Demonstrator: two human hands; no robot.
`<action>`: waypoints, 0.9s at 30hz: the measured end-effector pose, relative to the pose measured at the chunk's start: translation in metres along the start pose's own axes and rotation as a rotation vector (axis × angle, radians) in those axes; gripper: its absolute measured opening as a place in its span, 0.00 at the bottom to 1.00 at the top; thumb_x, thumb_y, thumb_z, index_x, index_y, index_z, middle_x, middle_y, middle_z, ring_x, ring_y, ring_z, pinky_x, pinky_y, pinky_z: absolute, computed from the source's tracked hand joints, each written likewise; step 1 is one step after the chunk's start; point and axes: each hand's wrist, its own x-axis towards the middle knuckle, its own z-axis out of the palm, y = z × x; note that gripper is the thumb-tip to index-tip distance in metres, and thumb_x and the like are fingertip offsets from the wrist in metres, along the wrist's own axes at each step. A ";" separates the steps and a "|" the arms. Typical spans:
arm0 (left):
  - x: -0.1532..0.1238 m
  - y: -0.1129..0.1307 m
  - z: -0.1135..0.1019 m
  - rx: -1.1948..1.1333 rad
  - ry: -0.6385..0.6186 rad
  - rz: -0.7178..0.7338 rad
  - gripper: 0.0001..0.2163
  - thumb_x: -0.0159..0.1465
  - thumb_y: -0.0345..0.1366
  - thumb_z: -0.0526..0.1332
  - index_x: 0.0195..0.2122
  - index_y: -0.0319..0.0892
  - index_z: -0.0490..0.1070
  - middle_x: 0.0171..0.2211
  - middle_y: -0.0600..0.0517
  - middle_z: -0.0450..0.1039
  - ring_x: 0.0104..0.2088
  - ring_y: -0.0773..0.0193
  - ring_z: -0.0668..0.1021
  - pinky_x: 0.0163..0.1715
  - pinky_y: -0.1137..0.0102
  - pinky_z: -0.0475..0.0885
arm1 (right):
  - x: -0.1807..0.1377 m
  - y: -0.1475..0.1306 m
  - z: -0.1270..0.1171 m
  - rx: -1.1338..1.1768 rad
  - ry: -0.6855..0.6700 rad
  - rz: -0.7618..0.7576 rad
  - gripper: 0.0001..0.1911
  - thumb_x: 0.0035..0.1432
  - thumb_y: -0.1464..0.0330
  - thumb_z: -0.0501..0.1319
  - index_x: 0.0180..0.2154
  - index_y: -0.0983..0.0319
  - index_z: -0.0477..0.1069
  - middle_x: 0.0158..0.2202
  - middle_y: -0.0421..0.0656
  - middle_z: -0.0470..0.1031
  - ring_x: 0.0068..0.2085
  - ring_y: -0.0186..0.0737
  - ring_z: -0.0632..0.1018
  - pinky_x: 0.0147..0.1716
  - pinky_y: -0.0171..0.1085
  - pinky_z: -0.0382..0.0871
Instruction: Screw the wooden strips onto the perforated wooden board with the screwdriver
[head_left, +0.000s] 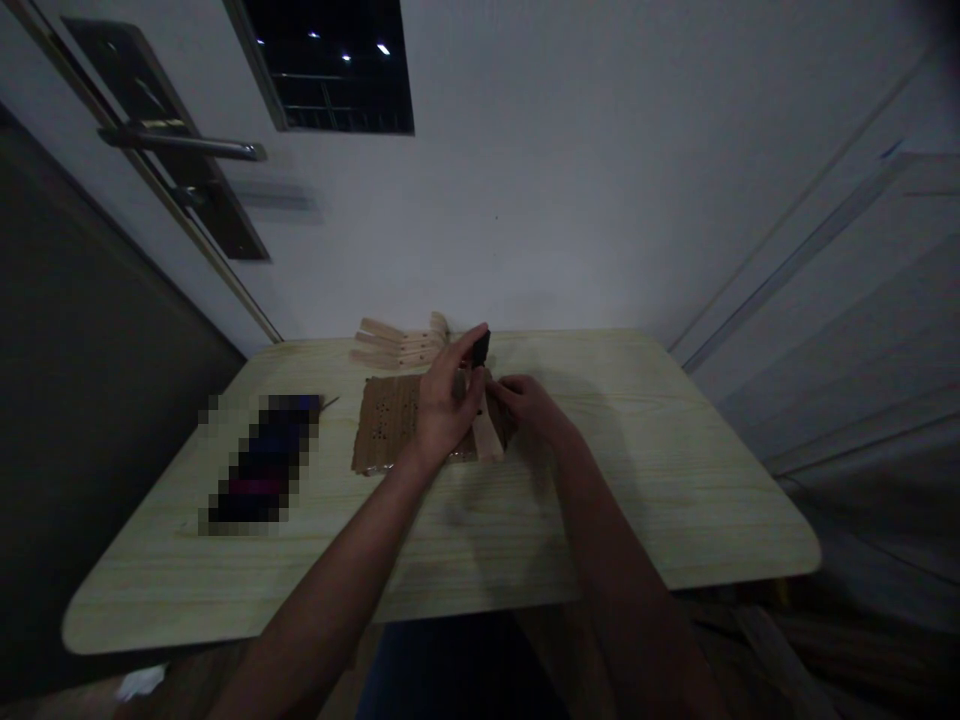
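My left hand [444, 400] is raised over a brown board with small holes [384, 432] that lies flat on the light wooden table [637, 480]. Its fingers are pinched on a small dark object [481, 347]. My right hand [527, 403] sits just to the right, fingers curled on a pale wooden strip [487, 432] that rests on the board's right end. The two hands almost touch. The light is dim and finger details are hard to make out.
Several pale wooden pieces [397, 345] lie at the table's far edge against the white wall. A blurred-out dark object [259, 465] lies on the table's left part. A door with a metal handle [184, 145] stands at the left.
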 end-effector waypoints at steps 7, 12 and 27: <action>0.002 -0.004 0.002 0.054 0.072 -0.008 0.21 0.62 0.30 0.63 0.56 0.49 0.66 0.41 0.51 0.71 0.37 0.66 0.73 0.40 0.67 0.74 | 0.001 0.000 0.000 -0.021 0.020 -0.010 0.25 0.55 0.47 0.55 0.20 0.61 0.60 0.19 0.35 0.56 0.23 0.29 0.59 0.21 0.33 0.50; -0.002 -0.003 0.001 0.027 0.038 -0.008 0.21 0.66 0.33 0.58 0.60 0.48 0.61 0.47 0.48 0.72 0.40 0.64 0.74 0.42 0.66 0.74 | 0.000 -0.001 0.000 0.007 -0.003 -0.012 0.24 0.55 0.48 0.55 0.21 0.61 0.61 0.20 0.35 0.57 0.23 0.29 0.59 0.22 0.33 0.50; 0.001 -0.004 0.001 0.045 0.047 -0.022 0.20 0.65 0.33 0.60 0.58 0.49 0.64 0.42 0.50 0.70 0.38 0.64 0.72 0.41 0.66 0.73 | 0.002 0.002 0.000 -0.003 0.002 -0.028 0.23 0.55 0.50 0.55 0.22 0.62 0.63 0.20 0.35 0.58 0.24 0.30 0.60 0.23 0.34 0.52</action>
